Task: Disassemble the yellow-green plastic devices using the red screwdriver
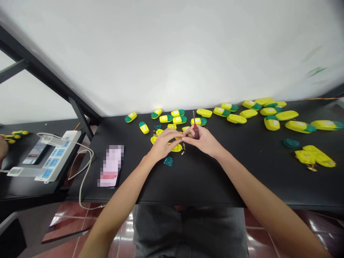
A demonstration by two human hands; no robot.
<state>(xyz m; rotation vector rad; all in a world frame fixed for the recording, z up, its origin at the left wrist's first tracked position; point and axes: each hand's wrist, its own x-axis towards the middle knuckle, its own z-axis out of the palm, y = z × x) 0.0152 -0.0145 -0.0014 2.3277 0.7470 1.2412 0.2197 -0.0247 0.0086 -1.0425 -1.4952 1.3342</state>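
My right hand (204, 141) is closed around a screwdriver (196, 132) with a dark red handle, its shaft pointing up and away from me. The fingertips of my left hand (162, 145) meet those of my right in a pinch. Whatever small piece lies between them is too hidden to name. Beneath the hands are opened yellow plastic shells (176, 148), partly covered by my fingers. Small metal parts (184, 146) lie just right of the shells. A dark green translucent cover (168, 161) rests nearer to me.
Yellow-and-green plastic casings (179, 120) line the table's back along the white wall. Opened yellow shells (314, 156) lie at right. At left are a phone (111, 166), a white cable (85, 172) and a power strip (57, 156). Another person's hand (3, 147) shows at the far left edge.
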